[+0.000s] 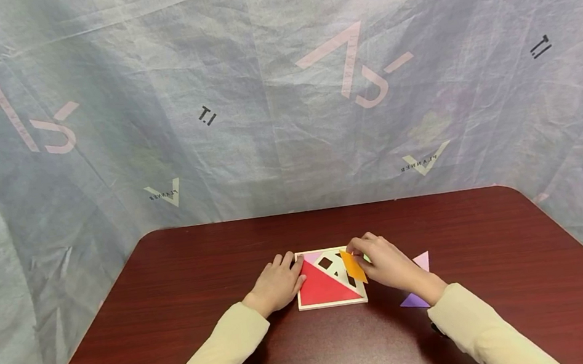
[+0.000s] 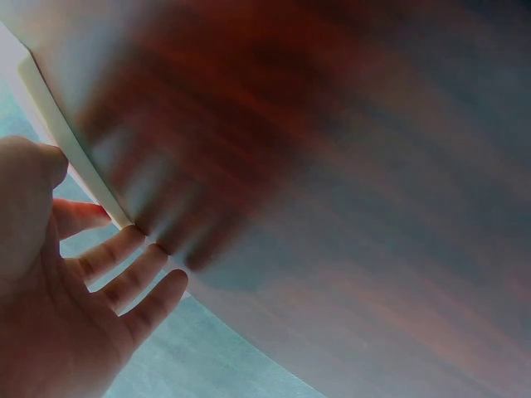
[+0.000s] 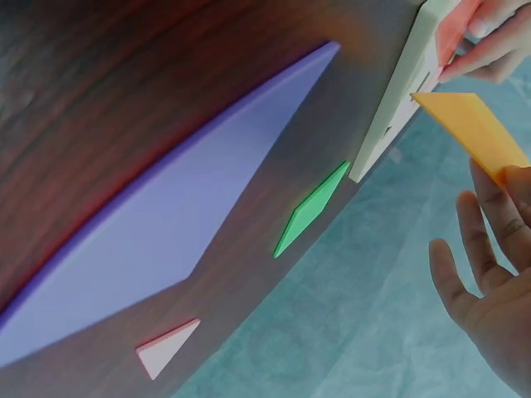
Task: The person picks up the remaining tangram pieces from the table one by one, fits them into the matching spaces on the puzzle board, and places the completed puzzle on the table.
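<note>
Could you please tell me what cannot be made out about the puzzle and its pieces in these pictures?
- Head view: the right hand covers part of the tray and most of the purple piece.
- Head view: the green piece is all but hidden behind that hand.
- Left wrist view: motion blur smears the table; only the tray's edge shows beside the left hand.
- Right wrist view: the orange piece is cut off by fingers.

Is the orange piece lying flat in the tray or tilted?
Tilted: the right hand pinches the orange piece at an angle above the tray.

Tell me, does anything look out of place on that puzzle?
The orange piece stands tilted over the tray, pinched by the right hand, not lying flat. A purple triangle lies loose on the table outside the tray.
</note>
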A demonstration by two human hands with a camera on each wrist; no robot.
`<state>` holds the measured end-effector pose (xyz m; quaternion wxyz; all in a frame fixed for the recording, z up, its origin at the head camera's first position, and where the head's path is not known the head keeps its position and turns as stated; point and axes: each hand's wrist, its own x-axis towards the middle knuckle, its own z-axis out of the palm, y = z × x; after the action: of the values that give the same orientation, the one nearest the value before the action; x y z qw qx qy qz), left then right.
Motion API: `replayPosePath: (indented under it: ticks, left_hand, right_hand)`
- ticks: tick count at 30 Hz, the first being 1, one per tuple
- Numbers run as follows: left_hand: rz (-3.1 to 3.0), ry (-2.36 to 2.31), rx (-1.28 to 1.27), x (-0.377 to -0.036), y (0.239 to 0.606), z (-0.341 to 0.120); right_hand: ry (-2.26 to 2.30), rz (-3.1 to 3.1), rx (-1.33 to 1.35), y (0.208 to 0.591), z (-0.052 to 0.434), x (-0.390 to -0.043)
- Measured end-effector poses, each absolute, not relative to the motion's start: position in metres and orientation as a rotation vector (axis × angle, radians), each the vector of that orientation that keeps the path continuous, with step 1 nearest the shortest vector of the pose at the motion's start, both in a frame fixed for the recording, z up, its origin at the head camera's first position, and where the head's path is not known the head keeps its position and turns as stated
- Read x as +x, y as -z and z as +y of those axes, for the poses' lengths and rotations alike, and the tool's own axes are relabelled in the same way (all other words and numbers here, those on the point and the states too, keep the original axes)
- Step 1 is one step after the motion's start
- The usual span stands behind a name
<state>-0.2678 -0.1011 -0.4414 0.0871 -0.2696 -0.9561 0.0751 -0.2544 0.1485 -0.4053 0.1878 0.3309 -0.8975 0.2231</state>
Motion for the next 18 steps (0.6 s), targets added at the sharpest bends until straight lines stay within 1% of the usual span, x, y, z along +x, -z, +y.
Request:
replayPosePath:
  ticks: [18]
  left_hand:
    - [-2.847, -0.225, -0.809, -0.2689, 0.4417, -0.1015]
  right_hand:
    - [-0.737, -2.571, 0.958, 0.4062, 0.1391, -0.2545]
